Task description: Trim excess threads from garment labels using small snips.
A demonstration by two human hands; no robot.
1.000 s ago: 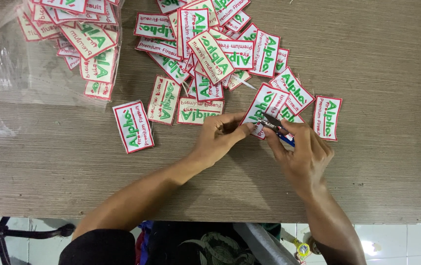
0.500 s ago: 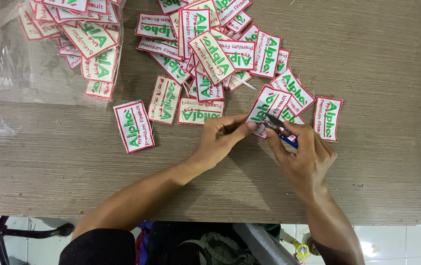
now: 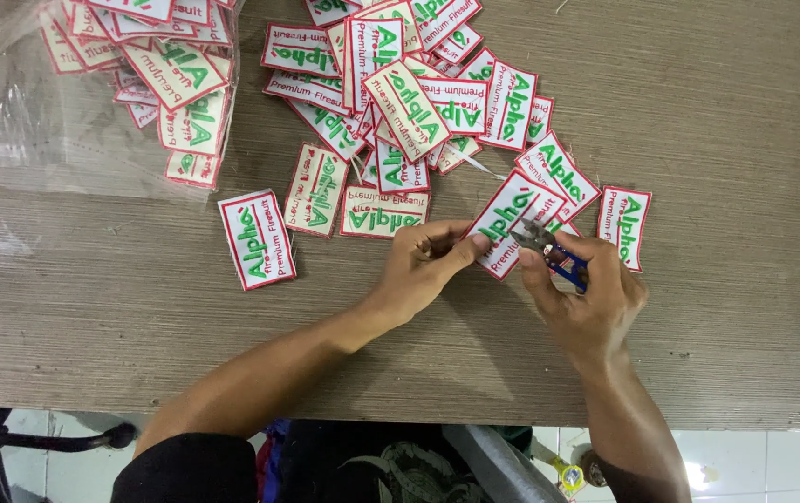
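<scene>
My left hand (image 3: pixel 423 265) pinches the lower edge of a white embroidered patch (image 3: pixel 512 219) with a red border and green lettering, holding it just above the wooden table (image 3: pixel 745 140). My right hand (image 3: pixel 586 289) grips small thread snips (image 3: pixel 549 247) with a blue handle, their metal tips touching the patch's lower right edge. Another patch (image 3: pixel 623 226) of the same kind lies flat just right of my right hand.
A heap of several like patches (image 3: pixel 409 93) covers the table's upper middle. One patch (image 3: pixel 256 238) lies alone at the left. A clear plastic bag (image 3: pixel 92 102) holding more patches sits at the top left. Below the table edge are a chair base (image 3: pixel 8 438) and tiled floor.
Both hands stay on the same patch; the snips have shifted only slightly along its edge.
</scene>
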